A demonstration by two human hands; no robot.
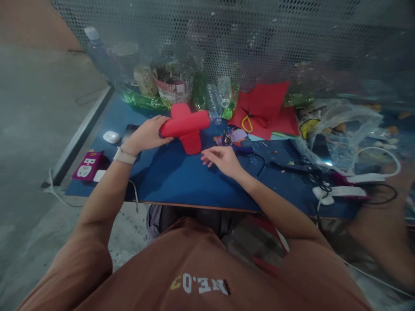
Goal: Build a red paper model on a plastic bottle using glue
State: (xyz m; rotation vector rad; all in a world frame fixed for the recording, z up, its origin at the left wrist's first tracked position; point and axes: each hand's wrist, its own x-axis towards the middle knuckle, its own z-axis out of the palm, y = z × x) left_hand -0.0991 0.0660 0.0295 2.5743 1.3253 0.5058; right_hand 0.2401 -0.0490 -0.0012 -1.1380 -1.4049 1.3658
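My left hand [146,134] is closed around the left arm of a red cross-shaped object made of rolled tubes [187,126], holding it on the blue tabletop [181,177]. My right hand [221,158] hovers just right of the cross's lower arm, fingers spread and loose, holding nothing. A pale watch strap sits on my left wrist.
Red paper sheets [264,108] with yellow-handled scissors [248,123] lie behind my right hand. Plastic bottles [214,99] and a paper-wrapped container [174,84] stand along a perforated metal screen. A glue gun [296,166], white cables, a plastic bag [343,125], a white case [111,137], a phone [129,131] and a magenta power strip [88,165] surround them.
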